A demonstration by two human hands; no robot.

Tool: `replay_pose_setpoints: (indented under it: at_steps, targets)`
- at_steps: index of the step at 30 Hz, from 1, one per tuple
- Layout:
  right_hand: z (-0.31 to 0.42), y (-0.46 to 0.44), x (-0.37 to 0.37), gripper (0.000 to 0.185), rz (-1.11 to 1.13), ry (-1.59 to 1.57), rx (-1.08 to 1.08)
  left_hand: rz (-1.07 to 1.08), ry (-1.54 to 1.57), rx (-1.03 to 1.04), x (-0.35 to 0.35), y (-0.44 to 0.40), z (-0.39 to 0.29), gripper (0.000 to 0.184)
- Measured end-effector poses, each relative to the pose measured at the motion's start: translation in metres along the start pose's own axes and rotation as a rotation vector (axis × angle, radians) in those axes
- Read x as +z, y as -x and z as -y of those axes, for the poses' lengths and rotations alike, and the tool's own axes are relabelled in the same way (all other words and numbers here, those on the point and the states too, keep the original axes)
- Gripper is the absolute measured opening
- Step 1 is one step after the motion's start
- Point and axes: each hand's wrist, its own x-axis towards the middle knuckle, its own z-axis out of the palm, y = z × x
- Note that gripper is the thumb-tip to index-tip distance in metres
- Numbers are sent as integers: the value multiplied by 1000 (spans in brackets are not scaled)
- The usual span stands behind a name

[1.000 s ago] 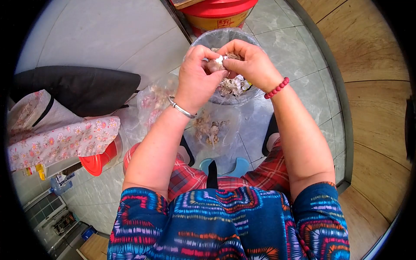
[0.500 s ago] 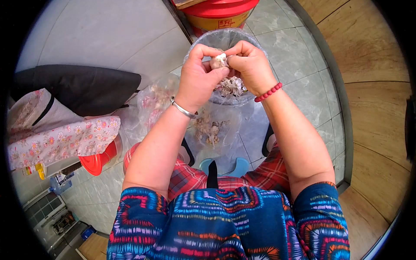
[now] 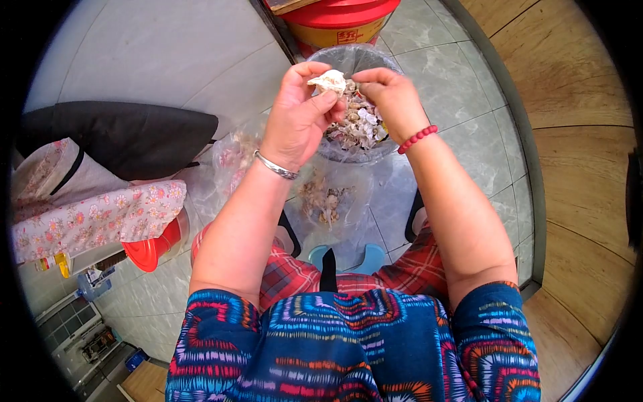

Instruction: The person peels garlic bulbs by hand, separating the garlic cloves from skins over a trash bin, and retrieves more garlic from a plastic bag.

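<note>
Bright, with curved fisheye edges

Holding both forearms (image 3: 249,208) forward, angled inward. Pinching with left hand (image 3: 295,122); holding right hand (image 3: 396,104) just beside, with fingers (image 3: 375,75) bent.

Red-lidded bucket (image 3: 338,28), floral cloth (image 3: 100,220)

Blue short-sleeved shirt (image 3: 321,348), alive with multicoloured dashes, over red plaid bottoms (image 3: 284,271); silver bangle (image 3: 275,165) left, red beaded bracelet (image 3: 417,139) right!
</note>
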Motion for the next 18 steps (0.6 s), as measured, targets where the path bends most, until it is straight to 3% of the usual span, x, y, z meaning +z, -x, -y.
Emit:
replay_pose_setpoints:
  at_steps: [2, 3, 6, 9, 12, 14, 18]
  targets:
    - [-10, -2, -2, 22, -17, 742, -476, -2, -43, -11, -3, -1, -1, 34]
    - [-5, 0, 0, 22, -17, 742, -476, -5, -87, -21, -2, -1, -2, 37]
    - [13, 6, 5, 21, 66, 268, -286, -77, -209, -6, 4, 1, -6, 38]
    - [28, 19, 14, 20, 171, 137, -288, -80, -294, -1, 2, -1, -8, 38]
    - [34, 30, 18, 19, 246, 346, -319, -108, -431, 38, 2, -4, -6, 36]
    - [31, 27, 18, 15, 223, 295, -262, -96, -448, 52, 1, -4, -5, 36]
    - [31, 24, 12, 11, 221, 374, -371, -59, -486, 71, 1, -2, -6, 34]
